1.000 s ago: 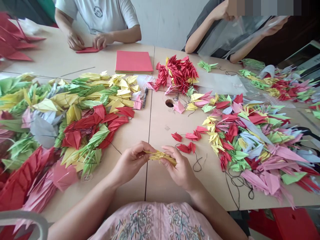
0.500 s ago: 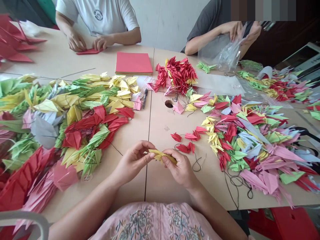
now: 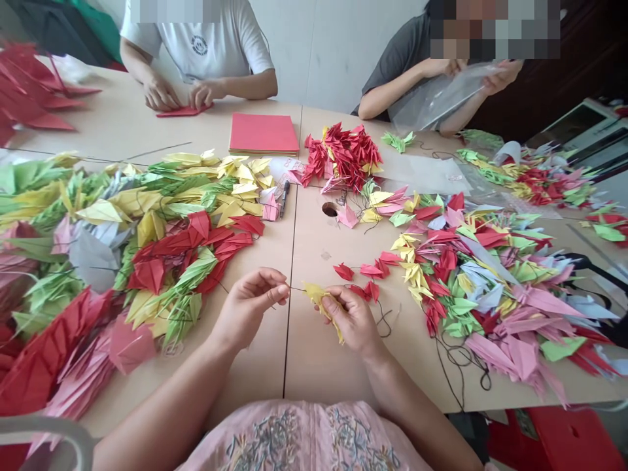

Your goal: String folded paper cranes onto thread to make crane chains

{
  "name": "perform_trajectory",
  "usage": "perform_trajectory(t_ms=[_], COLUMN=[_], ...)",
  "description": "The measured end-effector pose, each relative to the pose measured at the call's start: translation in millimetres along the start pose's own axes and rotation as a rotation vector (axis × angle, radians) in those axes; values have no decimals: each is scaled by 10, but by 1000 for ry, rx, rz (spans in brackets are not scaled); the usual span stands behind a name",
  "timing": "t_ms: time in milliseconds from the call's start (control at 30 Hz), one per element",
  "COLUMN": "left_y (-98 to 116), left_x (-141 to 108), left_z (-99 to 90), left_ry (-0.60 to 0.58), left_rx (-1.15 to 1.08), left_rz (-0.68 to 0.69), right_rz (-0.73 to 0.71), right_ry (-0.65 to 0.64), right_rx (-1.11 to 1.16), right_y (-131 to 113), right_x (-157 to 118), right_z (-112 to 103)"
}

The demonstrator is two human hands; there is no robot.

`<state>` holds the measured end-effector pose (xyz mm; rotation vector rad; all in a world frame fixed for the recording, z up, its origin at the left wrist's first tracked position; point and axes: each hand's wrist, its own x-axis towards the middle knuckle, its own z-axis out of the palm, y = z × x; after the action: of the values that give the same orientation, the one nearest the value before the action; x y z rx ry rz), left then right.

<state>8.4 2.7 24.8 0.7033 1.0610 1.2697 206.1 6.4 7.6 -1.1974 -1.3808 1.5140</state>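
Note:
Near the table's front middle, my right hand (image 3: 354,322) is closed around yellow folded paper cranes (image 3: 314,293); some of them hang below the fingers. A thin dark cord (image 3: 296,288) runs left from the cranes to my left hand (image 3: 252,304), whose thumb and fingertips pinch its end. Whether a needle is on the cord is too small to tell. Several red paper cranes (image 3: 371,269) on a dark string lie just beyond my right hand. To their right spreads a heap of multicoloured strung cranes (image 3: 490,281).
A large pile of strung cranes (image 3: 147,216) covers the left side. Beyond are a red paper stack (image 3: 263,133), a pen (image 3: 284,199), a red crane bunch (image 3: 343,157) and a table hole (image 3: 330,209). Two people sit opposite, one folding red paper (image 3: 184,111), one holding a plastic bag (image 3: 444,98).
My left hand has drawn away leftward from the yellow cranes, and the cord now stretches between my hands. The cranes have tilted downward in my right hand. The co-worker's plastic bag has shifted.

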Motion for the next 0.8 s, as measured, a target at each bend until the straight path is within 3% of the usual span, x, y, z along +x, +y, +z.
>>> perform_trajectory(t_ms=[433, 667, 800], left_y=[121, 26, -16], left_x=[48, -57, -109], left_z=[-56, 15, 40], left_ry=[129, -10, -62], left_rx=[-317, -330, -304], left_rz=[-81, -326, -359], right_rz=[125, 162, 98], right_ry=[63, 89, 37], right_rx=[275, 382, 322], right_y=[90, -74, -295], right_x=[31, 122, 281], right_z=[94, 75, -19])
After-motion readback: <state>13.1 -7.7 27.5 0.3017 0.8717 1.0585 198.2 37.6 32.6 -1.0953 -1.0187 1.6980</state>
